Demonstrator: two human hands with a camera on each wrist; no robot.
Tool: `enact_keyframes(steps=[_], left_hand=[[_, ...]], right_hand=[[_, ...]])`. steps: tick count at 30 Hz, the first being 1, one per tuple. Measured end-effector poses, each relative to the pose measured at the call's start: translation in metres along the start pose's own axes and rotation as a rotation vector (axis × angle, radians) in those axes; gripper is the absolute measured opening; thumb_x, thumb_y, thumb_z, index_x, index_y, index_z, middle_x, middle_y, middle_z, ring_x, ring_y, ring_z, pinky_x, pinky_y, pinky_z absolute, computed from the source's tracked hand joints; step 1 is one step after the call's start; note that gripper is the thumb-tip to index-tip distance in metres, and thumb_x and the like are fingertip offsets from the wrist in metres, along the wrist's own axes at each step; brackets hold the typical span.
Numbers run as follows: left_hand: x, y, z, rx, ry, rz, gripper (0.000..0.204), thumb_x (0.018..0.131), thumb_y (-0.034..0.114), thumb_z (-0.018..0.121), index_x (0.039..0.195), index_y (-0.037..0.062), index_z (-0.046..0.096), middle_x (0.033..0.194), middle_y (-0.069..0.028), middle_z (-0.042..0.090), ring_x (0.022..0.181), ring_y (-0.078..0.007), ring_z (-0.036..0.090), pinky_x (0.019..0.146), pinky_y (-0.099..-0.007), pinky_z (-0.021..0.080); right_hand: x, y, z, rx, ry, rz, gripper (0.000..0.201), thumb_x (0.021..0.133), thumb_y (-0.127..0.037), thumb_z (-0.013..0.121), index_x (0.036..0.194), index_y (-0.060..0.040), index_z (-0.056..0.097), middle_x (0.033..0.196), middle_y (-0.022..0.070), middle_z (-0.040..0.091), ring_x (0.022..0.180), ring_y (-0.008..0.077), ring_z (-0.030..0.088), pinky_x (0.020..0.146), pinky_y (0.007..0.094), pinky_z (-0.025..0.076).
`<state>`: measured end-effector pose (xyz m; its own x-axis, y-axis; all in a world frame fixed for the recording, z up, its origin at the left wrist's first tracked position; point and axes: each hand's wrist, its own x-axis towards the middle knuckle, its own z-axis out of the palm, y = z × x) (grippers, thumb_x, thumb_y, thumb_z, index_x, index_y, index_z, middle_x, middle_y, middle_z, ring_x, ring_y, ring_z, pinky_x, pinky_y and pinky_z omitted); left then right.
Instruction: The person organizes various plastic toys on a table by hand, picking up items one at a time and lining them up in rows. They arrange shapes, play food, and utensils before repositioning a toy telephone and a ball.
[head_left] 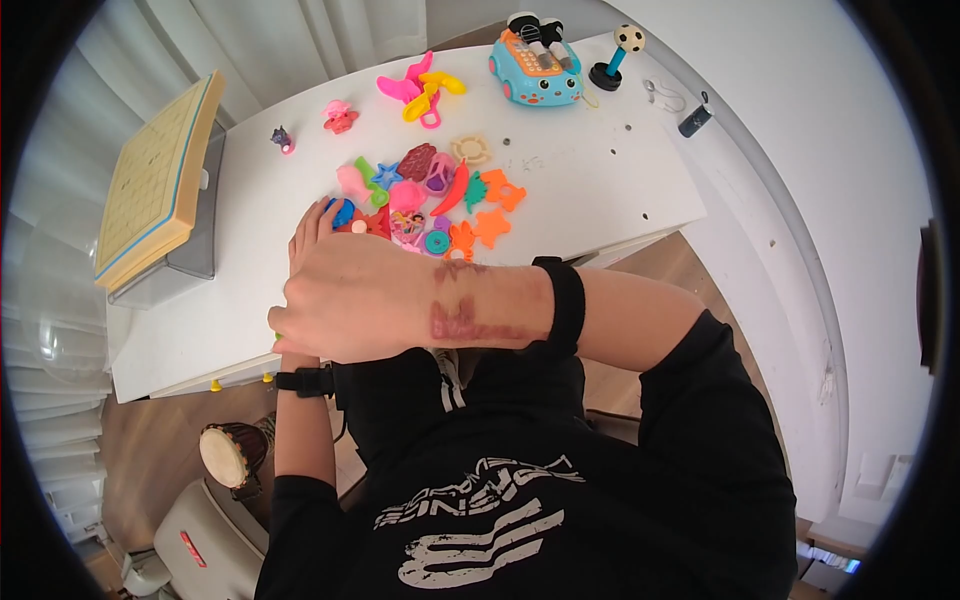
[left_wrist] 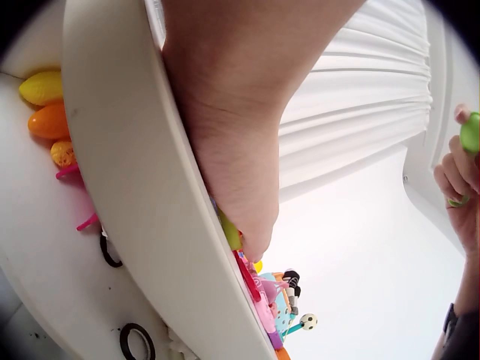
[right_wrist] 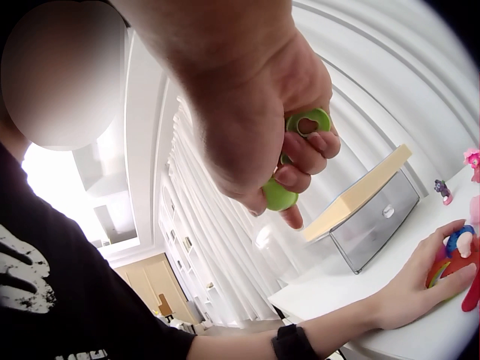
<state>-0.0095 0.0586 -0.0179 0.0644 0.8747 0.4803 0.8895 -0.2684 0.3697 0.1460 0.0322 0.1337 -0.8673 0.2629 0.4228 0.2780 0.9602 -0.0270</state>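
My right hand [right_wrist: 300, 142] is raised, fingers curled around a light-green plastic toy [right_wrist: 281, 195] with a loop-like, holed end. In the head view that right hand [head_left: 350, 295] crosses in front of the left and hides most of the toy. Over the left side of the toy pile lies my left hand [right_wrist: 420, 281], fingers spread and extended. Beside its fingertips are a blue piece [head_left: 342, 212] and a red piece [head_left: 377, 221]. From the left wrist, the left hand [left_wrist: 247, 195] reaches over the table edge.
On the white table [head_left: 590, 190] stand a board-topped box [head_left: 160, 190], a blue toy phone [head_left: 540, 85], pink and yellow toys [head_left: 420, 90] and a football figure [head_left: 628, 40]. Orange shapes [head_left: 492, 228] lie in the pile. Below the tabletop sit toy fruits [left_wrist: 49, 120]; a drum [head_left: 228, 455] is on the floor.
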Motion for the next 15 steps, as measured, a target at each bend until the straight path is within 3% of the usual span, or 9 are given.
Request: enact_keyframes(steps=[2, 5, 8, 9, 11, 15], left_hand=[[-0.001, 0.0, 0.0, -0.006, -0.004, 0.02, 0.082, 0.075, 0.038, 0.087, 0.144, 0.0094, 0.053, 0.15, -0.014, 0.049, 0.141, -0.0325, 0.046, 0.116, -0.0432, 0.041], [0.0, 0.001, -0.001, -0.017, 0.013, 0.024, 0.08, 0.076, 0.038, 0.086, 0.144, 0.0092, 0.054, 0.149, -0.0145, 0.049, 0.14, -0.0329, 0.047, 0.116, -0.043, 0.041], [0.0, 0.003, 0.004, -0.03, -0.005, 0.007, 0.08, 0.076, 0.037, 0.086, 0.145, 0.0097, 0.054, 0.15, -0.0148, 0.049, 0.141, -0.0332, 0.046, 0.117, -0.0428, 0.04], [0.002, 0.004, 0.013, -0.019, 0.058, -0.029, 0.081, 0.076, 0.037, 0.087, 0.145, 0.0098, 0.054, 0.15, -0.0146, 0.049, 0.142, -0.0326, 0.046, 0.117, -0.0424, 0.04], [0.001, -0.001, 0.02, -0.008, 0.122, -0.063, 0.082, 0.075, 0.037, 0.087, 0.145, 0.0099, 0.054, 0.15, -0.0144, 0.049, 0.142, -0.0321, 0.046, 0.118, -0.042, 0.039], [0.0, 0.014, -0.004, 0.013, 0.005, -0.034, 0.077, 0.08, 0.034, 0.085, 0.146, 0.0098, 0.053, 0.151, -0.0141, 0.049, 0.144, -0.0304, 0.045, 0.119, -0.0408, 0.038]], right_hand=[[0.0, 0.004, -0.007, 0.055, -0.073, 0.007, 0.042, 0.094, -0.044, 0.063, 0.088, -0.0041, 0.076, 0.079, 0.0261, 0.07, 0.089, 0.0528, 0.068, 0.085, 0.0632, 0.049], [-0.002, 0.004, -0.004, 0.128, 0.004, 0.011, 0.048, 0.096, -0.047, 0.06, 0.088, -0.0029, 0.075, 0.076, 0.0269, 0.069, 0.084, 0.0543, 0.067, 0.083, 0.0631, 0.051], [0.001, 0.005, -0.019, 0.164, -0.051, -0.017, 0.05, 0.096, -0.049, 0.059, 0.088, -0.0023, 0.075, 0.073, 0.0273, 0.067, 0.082, 0.0547, 0.066, 0.082, 0.063, 0.051], [0.0, 0.004, -0.023, 0.164, -0.051, -0.017, 0.05, 0.096, -0.049, 0.059, 0.088, -0.0023, 0.075, 0.073, 0.0273, 0.067, 0.082, 0.0547, 0.066, 0.082, 0.063, 0.051], [-0.001, 0.004, -0.029, 0.213, -0.069, -0.01, 0.054, 0.096, -0.051, 0.058, 0.084, -0.0002, 0.072, 0.069, 0.0251, 0.066, 0.08, 0.0513, 0.067, 0.081, 0.0619, 0.052], [-0.001, 0.006, -0.025, 0.201, -0.056, -0.038, 0.053, 0.095, -0.049, 0.06, 0.081, 0.001, 0.069, 0.065, 0.0229, 0.065, 0.08, 0.0477, 0.068, 0.079, 0.0608, 0.052]])
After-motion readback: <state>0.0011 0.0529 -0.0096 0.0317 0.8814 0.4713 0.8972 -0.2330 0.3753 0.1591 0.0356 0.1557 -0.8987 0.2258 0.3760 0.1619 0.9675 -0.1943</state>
